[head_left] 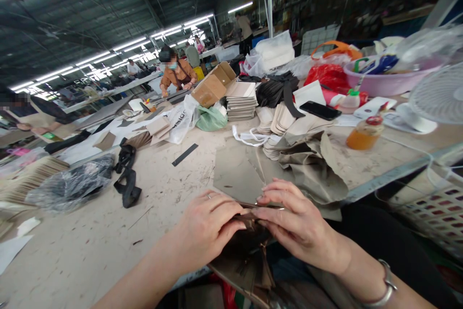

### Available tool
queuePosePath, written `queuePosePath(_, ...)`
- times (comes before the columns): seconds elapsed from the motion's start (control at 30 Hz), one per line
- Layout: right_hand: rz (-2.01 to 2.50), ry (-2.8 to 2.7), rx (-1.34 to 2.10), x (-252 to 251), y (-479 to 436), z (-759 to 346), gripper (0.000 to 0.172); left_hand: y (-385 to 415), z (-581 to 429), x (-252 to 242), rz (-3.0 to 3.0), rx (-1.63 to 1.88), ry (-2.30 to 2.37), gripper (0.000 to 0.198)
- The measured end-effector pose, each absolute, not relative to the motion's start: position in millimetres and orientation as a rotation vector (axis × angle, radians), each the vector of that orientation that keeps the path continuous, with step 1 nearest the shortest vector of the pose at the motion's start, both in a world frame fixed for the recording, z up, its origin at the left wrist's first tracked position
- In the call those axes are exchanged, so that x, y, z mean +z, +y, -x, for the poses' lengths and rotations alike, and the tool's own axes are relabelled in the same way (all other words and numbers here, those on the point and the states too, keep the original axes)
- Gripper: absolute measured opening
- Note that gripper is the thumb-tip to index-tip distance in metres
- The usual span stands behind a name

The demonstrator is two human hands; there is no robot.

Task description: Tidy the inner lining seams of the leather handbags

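Note:
At the table's front edge, a dark brown folded piece of leather-like material point(240, 270) hangs down towards my lap; it looks like an unfinished bag, but its full shape is hidden. My left hand point(211, 224) pinches its upper edge between thumb and fingers. From the other side, my right hand point(298, 222) grips the same edge, fingertips almost meeting those of the left. Just beyond both hands lies a flat grey-brown sheet point(235, 169). Crumpled brown material point(307, 162) is heaped to its right.
An orange glue bottle point(364, 134), a black phone point(320, 110) and a white fan point(439, 92) stand on the right. Stacked panels point(241, 101) and a cardboard box point(213, 85) sit farther back. Black strap point(128, 179) lies left. A co-worker point(179, 73) works across the table.

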State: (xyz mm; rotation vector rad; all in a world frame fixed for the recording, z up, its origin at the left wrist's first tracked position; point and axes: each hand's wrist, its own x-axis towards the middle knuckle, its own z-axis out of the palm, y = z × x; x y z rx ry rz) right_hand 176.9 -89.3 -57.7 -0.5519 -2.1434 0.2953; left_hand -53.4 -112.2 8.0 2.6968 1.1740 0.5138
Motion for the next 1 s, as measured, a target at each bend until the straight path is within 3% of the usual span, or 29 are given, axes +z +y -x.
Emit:
queuePosePath(0.57, 0.540, -2.166, 0.290, -58.4, -94.9, -179.3, 0.029, -115.3, 47.7, 10.3, -2.615, 0.467, 1.045, 0.020)
queuePosePath(1.0, 0.513, -2.174, 0.312, -59.7, -97.5, -179.6, 0.038, -122.8, 46.4, 12.2, -2.541, 0.405, 1.127, 0.018)
